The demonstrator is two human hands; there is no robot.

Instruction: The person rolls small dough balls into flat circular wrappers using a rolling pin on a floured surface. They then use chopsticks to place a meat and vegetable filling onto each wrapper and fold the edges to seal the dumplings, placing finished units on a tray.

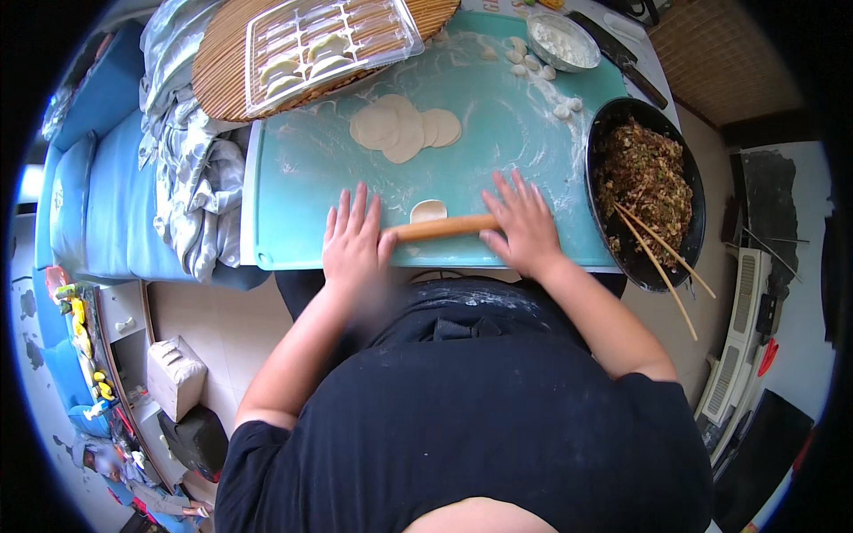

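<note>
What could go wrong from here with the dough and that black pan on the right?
The thin dough rounds overlap on the mat, so they might stick together. The smaller dough disc lies at the rolling pin, so uneven pressure from the left hand and right hand could leave it lopsided. The chopsticks jut past the rim of the black pan, so a bump might tip them out.

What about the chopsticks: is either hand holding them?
No, the chopsticks rest in the black pan, while the left hand and right hand are at the rolling pin's ends.
</note>
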